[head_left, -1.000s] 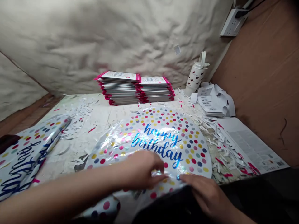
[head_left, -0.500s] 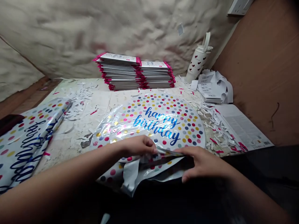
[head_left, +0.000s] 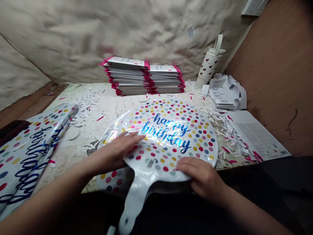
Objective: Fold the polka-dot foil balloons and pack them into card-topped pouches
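Whereas the left hand (head_left: 114, 153) and right hand (head_left: 201, 176) pinched its edge earlier, the round polka-dot foil balloon (head_left: 176, 143) now lies flat, both grips released.

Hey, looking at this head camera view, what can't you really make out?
Head view:
- Small grey label on the foil balloon: too small to read.
- Printed slips: text too small to read.
- Stacked packs: top-card print too small to read.
- Left hand and right hand: hide the balloon's print beneath them.
- Dark object: cut off by the left edge.
- Wall socket: cut off by the top edge.
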The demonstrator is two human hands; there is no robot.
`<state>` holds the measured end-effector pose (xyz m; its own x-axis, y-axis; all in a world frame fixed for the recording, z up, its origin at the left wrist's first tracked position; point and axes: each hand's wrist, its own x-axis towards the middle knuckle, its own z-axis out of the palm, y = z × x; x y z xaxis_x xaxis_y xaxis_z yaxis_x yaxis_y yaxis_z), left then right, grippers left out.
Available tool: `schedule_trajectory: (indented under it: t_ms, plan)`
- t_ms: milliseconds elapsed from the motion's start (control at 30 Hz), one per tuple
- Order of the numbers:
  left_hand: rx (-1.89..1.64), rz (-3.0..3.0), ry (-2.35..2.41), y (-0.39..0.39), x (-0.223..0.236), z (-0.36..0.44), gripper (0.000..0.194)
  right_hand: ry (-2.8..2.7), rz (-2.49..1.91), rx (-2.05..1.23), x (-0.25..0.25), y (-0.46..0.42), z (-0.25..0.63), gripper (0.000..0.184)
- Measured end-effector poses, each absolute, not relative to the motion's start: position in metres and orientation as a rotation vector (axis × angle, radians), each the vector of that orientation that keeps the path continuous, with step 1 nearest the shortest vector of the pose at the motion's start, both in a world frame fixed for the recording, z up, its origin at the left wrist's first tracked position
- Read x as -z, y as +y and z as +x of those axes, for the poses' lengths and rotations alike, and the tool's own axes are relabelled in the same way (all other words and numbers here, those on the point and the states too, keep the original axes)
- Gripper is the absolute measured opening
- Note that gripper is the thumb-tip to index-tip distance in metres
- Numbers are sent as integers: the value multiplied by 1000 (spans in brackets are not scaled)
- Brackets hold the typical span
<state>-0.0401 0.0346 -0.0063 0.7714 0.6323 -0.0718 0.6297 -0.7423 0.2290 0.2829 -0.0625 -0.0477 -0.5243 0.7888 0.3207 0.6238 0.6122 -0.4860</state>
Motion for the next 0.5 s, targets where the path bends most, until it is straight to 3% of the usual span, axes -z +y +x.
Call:
schedule_trajectory:
  t_ms: [100, 267, 400, 500]
  plan:
    - [41, 2670, 846, 30, 48, -50, 50, -2411, -1271, -182, 78, -72, 300, 66]
    - [-124, 2642, 892, 21, 76, -61, 50, -2197, -1758, -15, 98, -48, 362, 49]
    - [-135, 2587, 1039, 36, 67, -77, 53, -2337, -1552, -479, 81, -15, 393, 42]
    - [-121, 2290, 1175, 65, 55, -88, 40, -2101, -1592, -930, 66, 19, 403, 30]
